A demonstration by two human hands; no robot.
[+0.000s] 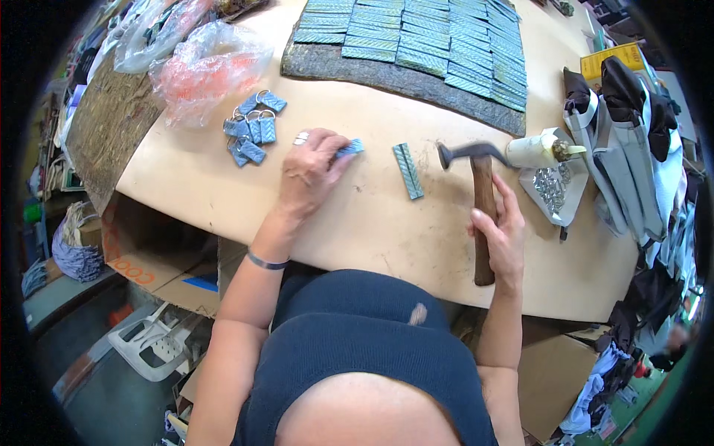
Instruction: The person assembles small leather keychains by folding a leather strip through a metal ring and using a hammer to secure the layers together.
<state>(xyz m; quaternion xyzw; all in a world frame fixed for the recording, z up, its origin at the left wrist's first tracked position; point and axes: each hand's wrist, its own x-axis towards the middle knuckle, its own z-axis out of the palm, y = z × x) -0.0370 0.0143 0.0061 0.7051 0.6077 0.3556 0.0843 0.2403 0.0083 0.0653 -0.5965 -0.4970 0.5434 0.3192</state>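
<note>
My left hand (pixel 311 172) is closed over a small blue patterned piece (pixel 349 148), pressed down on the table; most of it is hidden under the fingers. In my right hand (pixel 502 234) is a hammer (pixel 483 189), gripped by its wooden handle with thumb and fingers. Its dark metal head points away from me, tilted over the tabletop. Between the two hands lies a flat green patterned strip (pixel 407 172) with a dark line down its length. Left of my left hand sits a cluster of blue key fobs (pixel 260 130) with metal rings.
Rows of green patterned strips (pixel 424 37) cover a grey mat (pixel 357 78) at the back of the table. To the right stand a white bottle (pixel 529 151), a tray of small metal parts (pixel 550 189) and grey fabric pieces (pixel 617 149). A crumpled plastic bag (pixel 212 70) lies far left.
</note>
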